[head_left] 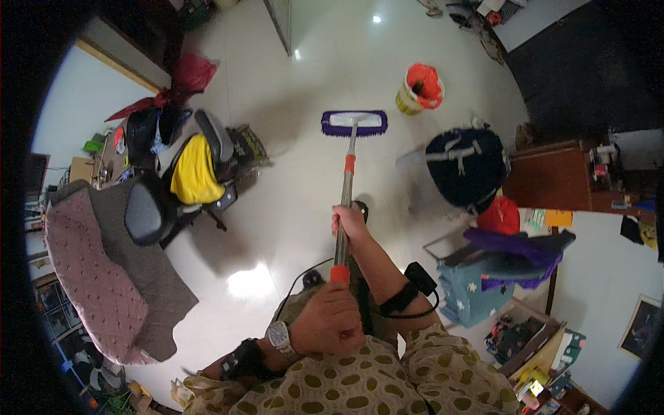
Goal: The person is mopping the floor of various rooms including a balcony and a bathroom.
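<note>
- The left hand (326,319) is clenching the mop's (347,181) upper end; the right hand (351,225) is wrapping its pole.
- The mop is reaching ahead, its head apparently lying on the floor (294,173).
- Work is seemingly progressing; finished and remaining floor aren't showing distinctly.

Patches of light (252,282) shone on the glossy pale floor (311,76), with a black office chair (151,207) standing at left and a reddish-brown cabinet (546,178) near the white wall (602,270) at right.

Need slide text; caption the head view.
Flat purple-fringed mop held out across a glossy floor, near a red-lined bucket.
</note>
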Motion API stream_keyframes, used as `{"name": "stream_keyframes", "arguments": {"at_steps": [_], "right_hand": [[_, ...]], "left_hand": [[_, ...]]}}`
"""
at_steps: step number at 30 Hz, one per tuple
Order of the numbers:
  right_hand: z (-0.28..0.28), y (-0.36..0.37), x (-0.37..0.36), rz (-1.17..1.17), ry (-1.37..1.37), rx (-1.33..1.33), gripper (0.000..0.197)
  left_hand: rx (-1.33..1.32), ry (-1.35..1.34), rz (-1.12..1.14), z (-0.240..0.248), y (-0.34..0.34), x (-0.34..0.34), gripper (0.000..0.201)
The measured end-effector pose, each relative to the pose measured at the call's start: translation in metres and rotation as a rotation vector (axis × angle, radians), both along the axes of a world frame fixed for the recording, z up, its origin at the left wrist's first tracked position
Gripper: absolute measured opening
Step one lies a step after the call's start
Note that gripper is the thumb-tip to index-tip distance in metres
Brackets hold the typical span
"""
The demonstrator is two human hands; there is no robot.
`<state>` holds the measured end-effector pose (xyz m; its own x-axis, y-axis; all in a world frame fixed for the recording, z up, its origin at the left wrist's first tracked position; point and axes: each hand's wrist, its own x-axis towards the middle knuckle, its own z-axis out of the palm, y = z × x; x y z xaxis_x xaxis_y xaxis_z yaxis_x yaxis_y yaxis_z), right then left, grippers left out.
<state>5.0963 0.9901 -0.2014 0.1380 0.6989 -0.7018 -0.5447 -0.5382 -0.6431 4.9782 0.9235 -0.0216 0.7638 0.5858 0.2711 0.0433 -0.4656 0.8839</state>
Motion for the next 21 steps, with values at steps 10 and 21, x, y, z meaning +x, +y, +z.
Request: {"name": "stream_keyframes", "arguments": {"at_steps": [10, 21], "right_hand": [[-0.005, 0.227, 0.124, 0.038, 0.155, -0.027, 0.015], [-0.007, 0.478, 0.166, -0.096, 0.138, -0.090, 0.012]], "left_hand": [[0.102, 0.017, 0.072, 0.003, 0.213, 0.133, 0.017], [-0.059, -0.179, 0.217, -0.002, 0.453, 0.178, 0.017]]}}
